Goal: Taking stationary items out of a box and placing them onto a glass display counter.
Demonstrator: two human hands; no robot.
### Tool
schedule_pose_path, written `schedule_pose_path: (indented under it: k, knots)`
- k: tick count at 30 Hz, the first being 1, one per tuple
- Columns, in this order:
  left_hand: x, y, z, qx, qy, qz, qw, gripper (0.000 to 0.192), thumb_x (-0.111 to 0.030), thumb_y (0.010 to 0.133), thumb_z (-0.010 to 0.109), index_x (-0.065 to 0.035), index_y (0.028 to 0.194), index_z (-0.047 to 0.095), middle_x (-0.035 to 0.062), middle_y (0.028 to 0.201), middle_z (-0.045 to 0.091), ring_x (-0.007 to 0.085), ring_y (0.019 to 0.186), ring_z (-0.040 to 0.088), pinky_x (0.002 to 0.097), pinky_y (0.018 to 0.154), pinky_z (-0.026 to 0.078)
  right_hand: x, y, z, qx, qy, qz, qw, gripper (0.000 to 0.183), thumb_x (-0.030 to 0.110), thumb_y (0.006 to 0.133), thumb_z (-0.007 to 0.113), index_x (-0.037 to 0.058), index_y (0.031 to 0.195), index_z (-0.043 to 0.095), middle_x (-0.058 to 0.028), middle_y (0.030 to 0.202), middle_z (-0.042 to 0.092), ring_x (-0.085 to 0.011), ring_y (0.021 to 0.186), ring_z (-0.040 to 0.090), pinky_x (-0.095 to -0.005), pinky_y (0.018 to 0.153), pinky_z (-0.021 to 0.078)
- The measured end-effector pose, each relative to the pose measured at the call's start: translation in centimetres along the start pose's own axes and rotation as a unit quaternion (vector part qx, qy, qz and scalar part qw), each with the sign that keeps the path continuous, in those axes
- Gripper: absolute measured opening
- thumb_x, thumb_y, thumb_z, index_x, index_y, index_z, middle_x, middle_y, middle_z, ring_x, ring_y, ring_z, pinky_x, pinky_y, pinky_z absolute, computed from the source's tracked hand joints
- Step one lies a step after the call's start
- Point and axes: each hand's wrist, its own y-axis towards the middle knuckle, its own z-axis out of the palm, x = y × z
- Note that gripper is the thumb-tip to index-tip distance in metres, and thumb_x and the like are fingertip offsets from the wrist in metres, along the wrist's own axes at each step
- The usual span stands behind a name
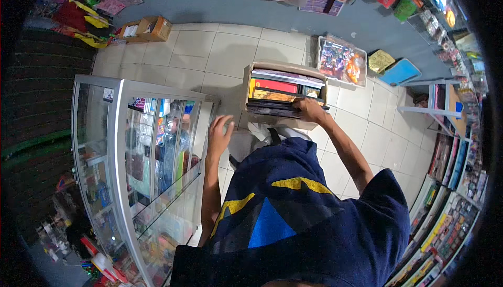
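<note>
An open cardboard box (246, 86) stands on the tiled floor before me, packed with upright flat items that look like books or frames. Among them are a red and yellow item (275, 85) and several dark-edged ones. My right hand (309, 109) grips the top edge of a dark-edged flat item (275, 104) near the box's front right. Its fingertips are partly hidden behind that edge. Left of the box, my left hand (221, 132) hangs in the air with fingers apart and nothing in it, beside a glass display case (165, 90).
A white plastic basket (342, 80) of packaged goods stands behind the box at the right, near a blue item (401, 72). Small cardboard boxes (157, 29) sit by the back wall. Stocked shelves (444, 192) line the right side; a metal-framed stand (420, 110) is close by.
</note>
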Motion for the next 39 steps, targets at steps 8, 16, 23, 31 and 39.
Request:
schedule_pose_path:
  k: [8, 16, 23, 31, 39]
  knots:
    - [-7.0, 3.5, 0.4, 0.072, 0.134, 0.187, 0.971, 0.029, -0.028, 0.071, 0.064, -0.0174, 0.099, 0.062, 0.0049, 0.116, 0.046, 0.0217, 0.110, 0.042, 0.0414, 0.093, 0.025, 5.5, 0.9, -6.0, 0.005, -0.035, -0.093, 0.995, 0.018, 0.015, 0.066, 0.060, 0.0068, 0.083, 0.061, -0.0122, 0.077, 0.060, -0.0299, 0.075, 0.058, -0.0409, 0.062, 0.0459]
    - [-4.9, 2.6, 0.9, 0.129, 0.068, 0.139, 0.980, 0.028, -0.022, 0.071, 0.066, -0.0010, 0.088, 0.062, 0.0141, 0.085, 0.058, 0.0293, 0.074, 0.058, 0.0344, 0.063, 0.046, 9.4, 3.9, -7.5, 0.092, -0.072, -0.191, 0.975, 0.022, 0.007, 0.062, 0.057, 0.0077, 0.083, 0.062, -0.0084, 0.082, 0.059, -0.0281, 0.078, 0.057, -0.0367, 0.064, 0.0458]
    - [-0.9, -3.0, -0.6, 0.024, 0.051, 0.065, 0.996, 0.034, -0.034, 0.073, 0.061, -0.0009, 0.081, 0.062, 0.0121, 0.080, 0.057, 0.0317, 0.075, 0.057, 0.0368, 0.062, 0.045, 12.9, 6.7, -6.5, 0.100, -0.073, -0.250, 0.960, 0.025, 0.018, 0.063, 0.065, 0.0101, 0.086, 0.061, -0.0072, 0.089, 0.058, -0.0238, 0.091, 0.054, -0.0376, 0.078, 0.0401]
    - [1.4, -13.1, -3.9, -0.135, -0.111, -0.210, 0.962, 0.031, -0.026, 0.070, 0.069, 0.0030, 0.074, 0.059, 0.0063, 0.063, 0.053, 0.0113, 0.054, 0.047, 0.0255, 0.049, 0.035, 20.4, 8.8, -6.8, -0.196, 0.106, -0.229, 0.948, 0.044, 0.022, 0.068, 0.067, 0.0063, 0.105, 0.048, -0.0152, 0.111, 0.044, -0.0301, 0.107, 0.041, -0.0419, 0.088, 0.0333]
    - [0.3, -15.2, -3.0, -0.372, -0.363, -0.291, 0.803, 0.017, -0.014, 0.070, 0.070, 0.0005, 0.077, 0.062, -0.0009, 0.068, 0.057, 0.0059, 0.061, 0.049, 0.0211, 0.053, 0.038, 18.7, 10.6, 11.3, 0.347, 0.386, -0.147, 0.842, 0.058, 0.041, 0.076, 0.060, -0.0008, 0.112, 0.040, -0.0161, 0.092, 0.054, -0.0251, 0.089, 0.054, -0.0358, 0.078, 0.0441]
